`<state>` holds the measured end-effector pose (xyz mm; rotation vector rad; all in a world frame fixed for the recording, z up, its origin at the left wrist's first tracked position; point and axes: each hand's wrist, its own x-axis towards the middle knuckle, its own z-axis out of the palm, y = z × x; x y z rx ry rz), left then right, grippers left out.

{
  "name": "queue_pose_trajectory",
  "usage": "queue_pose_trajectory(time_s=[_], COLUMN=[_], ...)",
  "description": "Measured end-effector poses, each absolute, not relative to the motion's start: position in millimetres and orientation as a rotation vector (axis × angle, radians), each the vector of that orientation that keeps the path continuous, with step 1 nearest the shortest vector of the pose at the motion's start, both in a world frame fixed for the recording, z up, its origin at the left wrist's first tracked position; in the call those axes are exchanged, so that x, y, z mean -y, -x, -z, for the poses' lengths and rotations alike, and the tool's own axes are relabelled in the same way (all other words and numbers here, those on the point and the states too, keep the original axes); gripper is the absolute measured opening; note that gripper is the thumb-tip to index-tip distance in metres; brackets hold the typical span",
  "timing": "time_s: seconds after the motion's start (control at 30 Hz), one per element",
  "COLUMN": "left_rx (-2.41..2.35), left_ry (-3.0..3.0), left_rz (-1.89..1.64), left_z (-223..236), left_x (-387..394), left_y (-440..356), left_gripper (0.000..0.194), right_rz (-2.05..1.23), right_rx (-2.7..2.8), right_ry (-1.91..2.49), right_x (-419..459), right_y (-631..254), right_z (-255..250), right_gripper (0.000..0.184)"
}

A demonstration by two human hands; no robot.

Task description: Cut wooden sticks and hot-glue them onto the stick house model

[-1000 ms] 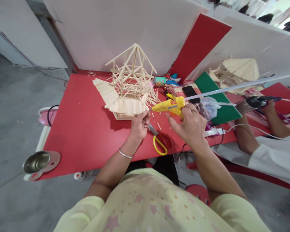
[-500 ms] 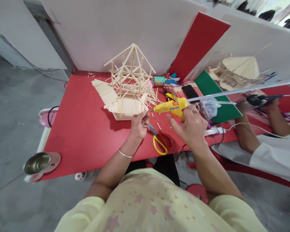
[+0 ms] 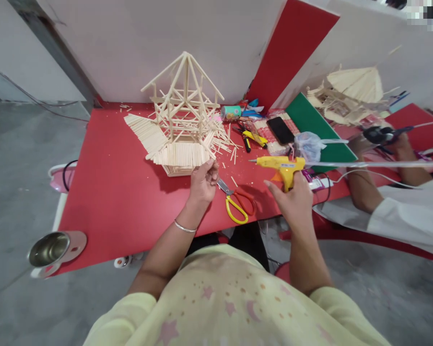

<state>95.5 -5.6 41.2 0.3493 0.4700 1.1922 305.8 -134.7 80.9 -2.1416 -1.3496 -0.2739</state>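
Note:
My right hand (image 3: 296, 199) grips a yellow hot glue gun (image 3: 279, 163) by its handle, with the thumb apart. The gun's nozzle points left, away from the model, and a long clear glue stick runs out of its back. My left hand (image 3: 204, 180) is closed, fingertips pinched at the front right corner of a wooden stick model house (image 3: 184, 154). What the pinch holds is too small to make out. The house has an open-frame peaked roof and lower panels covered with sticks. Scissors (image 3: 237, 202) with one yellow and one red handle lie between my hands.
Loose sticks (image 3: 222, 139) lie right of the house. Behind the gun are a green can (image 3: 231, 113), pliers (image 3: 250, 137), a black phone (image 3: 280, 130) and a plastic bag (image 3: 308, 146). A metal cup (image 3: 57, 250) stands at the left corner. A co-worker's arms (image 3: 364, 185) are at right.
My right hand has drawn the glue gun to the right, away from the house corner, and its glue stick now lies nearly level. My left hand stays at the corner. The view has shifted slightly.

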Motion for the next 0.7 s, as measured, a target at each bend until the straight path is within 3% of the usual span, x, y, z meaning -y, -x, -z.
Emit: queue_pose_trajectory(time_s=[0.13, 0.27, 0.37, 0.53, 0.7], left_rx=[-0.449, -0.471, -0.503, -0.510, -0.536], left_ry=[-0.343, -0.355, -0.381, -0.397, -0.440], left_rz=[-1.172, -1.157, -1.179, -1.191, -1.167], left_z=[-41.3, -40.9, -40.9, -40.0, -40.3], left_x=[6.2, 6.3, 7.1, 11.0, 14.3], left_y=[-94.6, -95.7, -95.6, -91.4, -90.8], left_gripper=[0.022, 0.022, 0.023, 0.026, 0.028], right_rz=[0.043, -0.457, -0.587, -0.539, -0.037], right_rx=[0.942, 0.615, 0.498, 0.596, 1.102], right_ry=[2.176, 1.890, 1.745, 1.901, 2.088], right_x=[171.0, 166.6, 142.1, 134.9, 136.6], right_y=[-311.4, -306.1, -308.5, -323.6, -301.5], right_z=[-30.2, 4.7, 14.1, -3.4, -49.7], right_gripper=[0.031, 0.038, 0.043, 0.031, 0.030])
